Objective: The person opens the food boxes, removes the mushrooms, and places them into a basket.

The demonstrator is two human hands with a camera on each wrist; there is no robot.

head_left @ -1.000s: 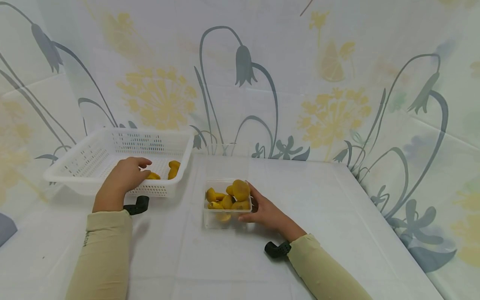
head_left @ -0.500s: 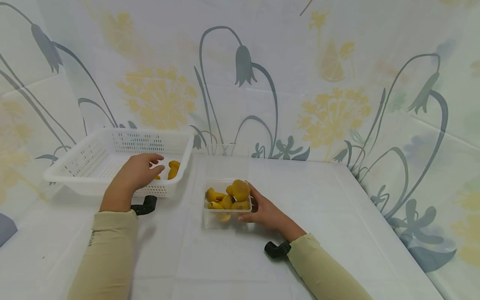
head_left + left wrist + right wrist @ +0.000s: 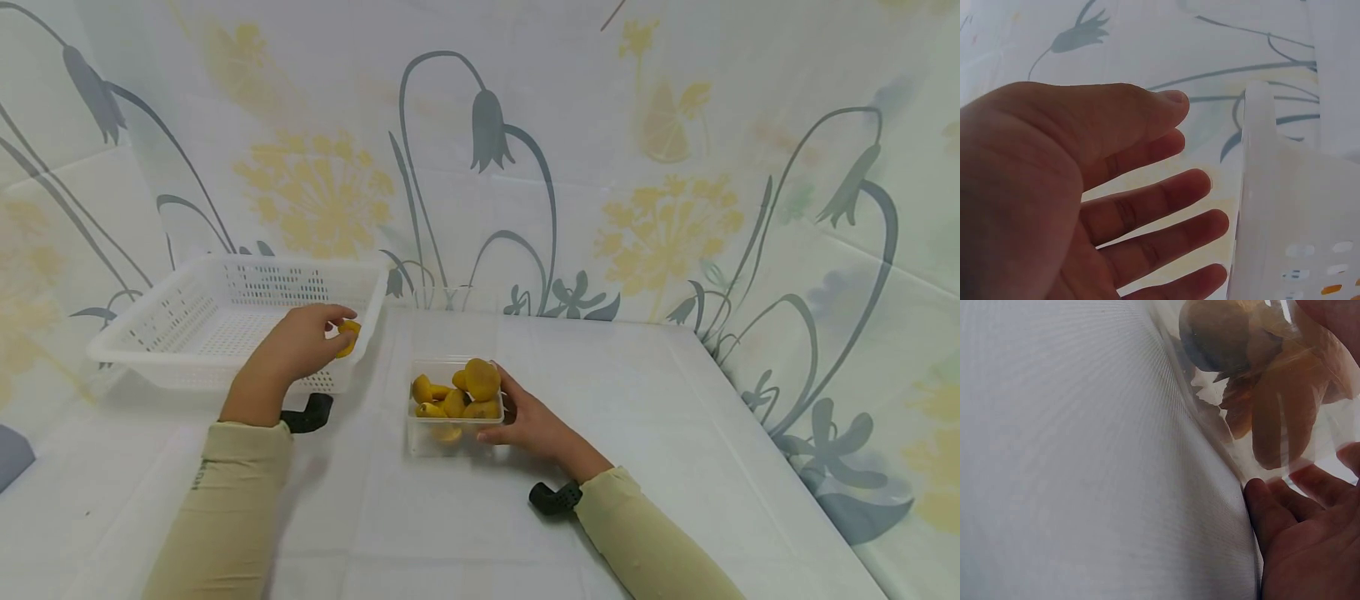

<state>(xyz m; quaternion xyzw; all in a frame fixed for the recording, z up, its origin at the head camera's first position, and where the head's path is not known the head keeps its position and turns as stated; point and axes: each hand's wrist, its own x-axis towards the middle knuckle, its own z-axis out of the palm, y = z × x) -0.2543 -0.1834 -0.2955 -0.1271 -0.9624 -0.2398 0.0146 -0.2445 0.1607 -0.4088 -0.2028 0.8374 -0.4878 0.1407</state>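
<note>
My left hand [image 3: 296,343] reaches over the near right part of a white slotted plastic basket [image 3: 161,361]. In the head view its thumb and forefinger overlap a yellow mushroom [image 3: 356,331]. The left wrist view shows the fingers of this hand spread and loose, nothing between them, beside the basket wall [image 3: 1260,206]. My right hand [image 3: 536,423] holds the right side of a clear plastic box [image 3: 427,443], thumb in front and fingers behind. Several yellow mushrooms [image 3: 482,380] are heaped in the box. Through its wall, the right wrist view shows mushroom stems [image 3: 1282,415] close to my fingers.
Behind the box stands its clear raised lid [image 3: 456,329]. A white cloth [image 3: 450,533] covers the table, and a flower-patterned sheet [image 3: 540,117] hangs at the back. A grey object [image 3: 11,458] sits at the far left edge.
My left hand has moved rightward across the basket to the mushroom at its right end. The other mushroom near its thumb has gone out of sight behind the hand. The right hand stays put.
</note>
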